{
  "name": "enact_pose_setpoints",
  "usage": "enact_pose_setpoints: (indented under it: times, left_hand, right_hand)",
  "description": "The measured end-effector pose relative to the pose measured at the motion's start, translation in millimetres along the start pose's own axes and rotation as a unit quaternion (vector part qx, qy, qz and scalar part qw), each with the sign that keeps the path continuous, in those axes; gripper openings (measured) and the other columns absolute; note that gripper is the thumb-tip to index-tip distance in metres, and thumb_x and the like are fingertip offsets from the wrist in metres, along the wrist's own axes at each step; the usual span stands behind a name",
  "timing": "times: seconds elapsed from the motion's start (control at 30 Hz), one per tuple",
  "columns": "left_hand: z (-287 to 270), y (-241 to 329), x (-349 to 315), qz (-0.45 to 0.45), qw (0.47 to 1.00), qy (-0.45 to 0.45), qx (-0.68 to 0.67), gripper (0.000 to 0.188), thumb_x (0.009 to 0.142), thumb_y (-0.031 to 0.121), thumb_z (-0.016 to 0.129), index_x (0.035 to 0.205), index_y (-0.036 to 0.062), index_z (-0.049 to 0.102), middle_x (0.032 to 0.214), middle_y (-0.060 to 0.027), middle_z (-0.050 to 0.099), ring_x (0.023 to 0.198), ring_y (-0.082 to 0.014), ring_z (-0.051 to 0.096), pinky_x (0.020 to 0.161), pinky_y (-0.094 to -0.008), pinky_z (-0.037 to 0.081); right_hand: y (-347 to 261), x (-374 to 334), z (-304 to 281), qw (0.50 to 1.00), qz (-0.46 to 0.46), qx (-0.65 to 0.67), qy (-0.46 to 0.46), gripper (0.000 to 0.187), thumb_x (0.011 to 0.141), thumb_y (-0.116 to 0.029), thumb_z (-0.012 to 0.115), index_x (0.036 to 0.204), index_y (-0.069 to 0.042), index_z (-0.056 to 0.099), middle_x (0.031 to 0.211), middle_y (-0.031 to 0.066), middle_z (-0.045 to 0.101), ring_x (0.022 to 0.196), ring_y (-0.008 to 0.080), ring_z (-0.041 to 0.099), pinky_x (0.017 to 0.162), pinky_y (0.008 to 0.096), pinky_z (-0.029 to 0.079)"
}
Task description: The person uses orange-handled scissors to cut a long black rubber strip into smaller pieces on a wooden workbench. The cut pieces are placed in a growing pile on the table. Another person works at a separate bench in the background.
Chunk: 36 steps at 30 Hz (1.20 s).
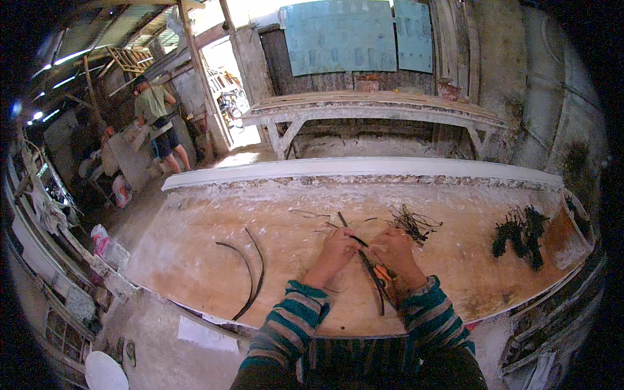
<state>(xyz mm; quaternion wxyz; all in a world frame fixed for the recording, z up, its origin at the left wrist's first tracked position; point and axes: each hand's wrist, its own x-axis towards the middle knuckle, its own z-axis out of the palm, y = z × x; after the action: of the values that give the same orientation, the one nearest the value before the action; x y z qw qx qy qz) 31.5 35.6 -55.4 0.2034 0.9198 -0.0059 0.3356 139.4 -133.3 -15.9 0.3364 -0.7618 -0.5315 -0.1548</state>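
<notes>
The work in hand appears to be joining or binding slim dark strips [373,279] by hand, and they lie on the worn wooden counter [455,201], at and just below the place where the two hands meet. The left hand [339,252] has its fingers pinched on a short dark end that pokes out toward the other hand; the right hand [396,249] comes in close from the opposite side with its fingers curled together — whether they grip the same piece or a thin tie, I cannot tell. Beneath the right hand, partly covered, lies an orange-handled tool [383,274]. A loose tangle of dark strands [416,224] sits just beyond that hand, and two curved strips [261,266] rest well apart to the left. Farther right are dark bundles [533,237] beside a brownish container [564,244]. As I judge it, the next move calls for a steady left pinch, so the pieces do not slip, while the right fingers do the fine work at the meeting point — small, close motions rather than force.
</notes>
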Motion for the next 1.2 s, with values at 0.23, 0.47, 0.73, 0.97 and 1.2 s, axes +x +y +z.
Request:
enact_pose_setpoints:
  times: [0.23,0.47,0.73,0.97,1.2]
  left_hand:
    - [-3.7,-0.1,0.6,0.001,1.000,0.011,-0.007,0.015,0.066,0.008,0.064,0.079,0.0132,0.061,0.095,-0.0049,0.057,0.096,-0.0272,0.050,0.090,-0.0438,0.029]
    - [-26.3,17.5,8.0,-0.068,0.997,0.044,-0.010,0.010,0.074,0.009,0.060,0.084,0.0108,0.059,0.086,-0.0057,0.061,0.089,-0.0259,0.054,0.094,-0.0453,0.025]
    - [-45.1,27.0,14.8,-0.061,0.985,0.158,0.040,0.010,0.077,0.010,0.058,0.085,0.0068,0.062,0.078,-0.0091,0.062,0.077,-0.0279,0.056,0.080,-0.0427,0.036]
    - [-56.0,14.2,15.1,-0.068,0.977,0.196,0.056,0.012,0.078,0.012,0.058,0.087,0.0071,0.063,0.081,-0.0090,0.063,0.074,-0.0276,0.057,0.079,-0.0389,0.038]
    - [-57.0,-4.6,9.3,-0.082,0.974,0.198,0.076,0.011,0.079,0.013,0.058,0.087,0.0082,0.064,0.082,-0.0078,0.063,0.074,-0.0246,0.058,0.079,-0.0368,0.038]
  right_hand:
    - [-21.9,-1.3,3.4,0.994,0.011,0.039,-0.102,0.022,0.068,-0.027,0.069,0.079,-0.009,0.065,0.074,0.0096,0.059,0.072,0.0271,0.057,0.063,0.0369,0.044]
    - [-27.3,0.5,-13.2,0.935,0.164,0.299,-0.095,0.028,0.078,-0.029,0.061,0.078,-0.001,0.062,0.065,0.0089,0.059,0.059,0.0189,0.055,0.055,0.0318,0.042]
    - [-12.8,7.9,-25.2,0.883,0.231,0.334,-0.236,0.027,0.085,-0.025,0.055,0.080,0.001,0.061,0.064,0.0003,0.057,0.060,0.0060,0.049,0.056,0.0210,0.039]
    - [9.1,4.4,-29.2,0.867,0.192,0.425,-0.178,0.028,0.084,-0.028,0.054,0.076,-0.002,0.061,0.066,0.0008,0.056,0.059,0.0090,0.048,0.055,0.0238,0.038]
    - [12.3,5.5,-39.9,0.802,0.220,0.555,-0.013,0.021,0.087,-0.025,0.051,0.083,-0.006,0.060,0.061,-0.0015,0.048,0.060,0.0077,0.047,0.057,0.0227,0.039]
